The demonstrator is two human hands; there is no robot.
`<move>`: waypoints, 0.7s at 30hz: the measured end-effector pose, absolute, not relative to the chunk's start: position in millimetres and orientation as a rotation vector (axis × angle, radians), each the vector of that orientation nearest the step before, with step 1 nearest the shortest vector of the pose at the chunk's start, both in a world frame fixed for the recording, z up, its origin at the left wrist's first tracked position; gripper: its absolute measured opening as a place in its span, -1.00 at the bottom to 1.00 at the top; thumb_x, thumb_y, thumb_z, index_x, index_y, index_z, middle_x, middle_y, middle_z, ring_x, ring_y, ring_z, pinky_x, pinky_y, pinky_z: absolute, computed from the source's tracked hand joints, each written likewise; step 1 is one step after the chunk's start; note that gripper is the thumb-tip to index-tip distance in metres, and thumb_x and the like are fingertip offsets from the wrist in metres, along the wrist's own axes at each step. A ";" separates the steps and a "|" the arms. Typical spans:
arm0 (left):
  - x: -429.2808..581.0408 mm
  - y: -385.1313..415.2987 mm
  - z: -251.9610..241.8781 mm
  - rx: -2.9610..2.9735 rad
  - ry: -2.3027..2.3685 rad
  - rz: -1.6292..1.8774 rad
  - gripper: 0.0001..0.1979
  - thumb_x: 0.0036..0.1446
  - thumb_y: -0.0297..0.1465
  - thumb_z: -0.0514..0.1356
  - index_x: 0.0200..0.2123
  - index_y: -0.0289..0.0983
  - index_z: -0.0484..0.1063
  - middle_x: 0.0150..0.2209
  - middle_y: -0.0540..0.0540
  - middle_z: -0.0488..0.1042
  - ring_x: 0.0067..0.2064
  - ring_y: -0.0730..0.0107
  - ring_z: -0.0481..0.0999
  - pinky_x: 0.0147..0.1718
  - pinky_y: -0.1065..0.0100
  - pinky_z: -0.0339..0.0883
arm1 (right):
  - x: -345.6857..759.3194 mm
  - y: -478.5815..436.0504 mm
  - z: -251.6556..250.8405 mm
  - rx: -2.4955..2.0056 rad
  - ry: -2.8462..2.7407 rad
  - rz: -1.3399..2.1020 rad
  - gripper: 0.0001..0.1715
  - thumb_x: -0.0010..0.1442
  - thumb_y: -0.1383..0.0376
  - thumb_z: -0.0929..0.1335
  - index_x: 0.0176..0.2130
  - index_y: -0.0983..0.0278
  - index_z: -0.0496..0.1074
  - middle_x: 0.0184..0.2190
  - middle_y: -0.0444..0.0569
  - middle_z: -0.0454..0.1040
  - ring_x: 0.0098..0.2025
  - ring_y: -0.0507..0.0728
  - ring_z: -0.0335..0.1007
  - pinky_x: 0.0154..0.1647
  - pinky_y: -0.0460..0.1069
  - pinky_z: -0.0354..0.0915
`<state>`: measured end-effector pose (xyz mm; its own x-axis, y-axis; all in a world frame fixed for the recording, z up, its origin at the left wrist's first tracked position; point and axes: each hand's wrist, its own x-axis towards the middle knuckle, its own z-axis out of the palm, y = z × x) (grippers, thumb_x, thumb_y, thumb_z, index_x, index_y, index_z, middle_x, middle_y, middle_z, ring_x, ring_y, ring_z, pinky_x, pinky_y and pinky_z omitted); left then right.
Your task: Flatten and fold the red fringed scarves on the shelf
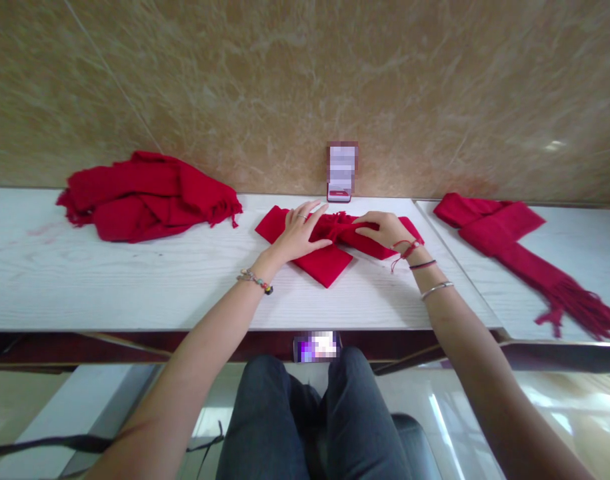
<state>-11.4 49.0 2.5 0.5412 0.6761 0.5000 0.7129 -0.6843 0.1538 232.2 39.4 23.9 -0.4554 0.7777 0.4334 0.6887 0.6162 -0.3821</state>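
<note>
A folded red scarf [327, 267] lies crossed over itself in the middle of the white table, with its fringe bunched near the crossing. My left hand [299, 233] rests on the scarf's left part, its fingers spread. On the right part, my right hand [382, 230] has its thumb and fingers closed on the red cloth. To the left is a crumpled red scarf [149, 200]. Another red scarf [505, 230] lies bent at the right, its fringe trailing toward the front edge.
A phone [341, 173] leans upright against the marbled wall [285, 80] behind the middle scarf. Below the front edge of the white table [109, 287], a second lit phone [317, 347] sits above my knees. A seam crosses the tabletop right of my right hand.
</note>
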 end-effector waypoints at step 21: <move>3.3 29.9 13.9 -2.638 -1.080 -0.952 -0.70 -0.03 -0.33 0.25 -0.17 -0.21 0.38 -0.02 -0.14 0.40 0.08 0.13 0.27 0.13 0.04 -0.05 | 208.2 25.9 21.6 -0.910 -2.284 -0.296 -0.75 -0.05 0.55 0.21 -0.44 0.23 0.31 -0.41 0.00 0.37 -0.28 0.17 0.23 -0.20 0.06 0.16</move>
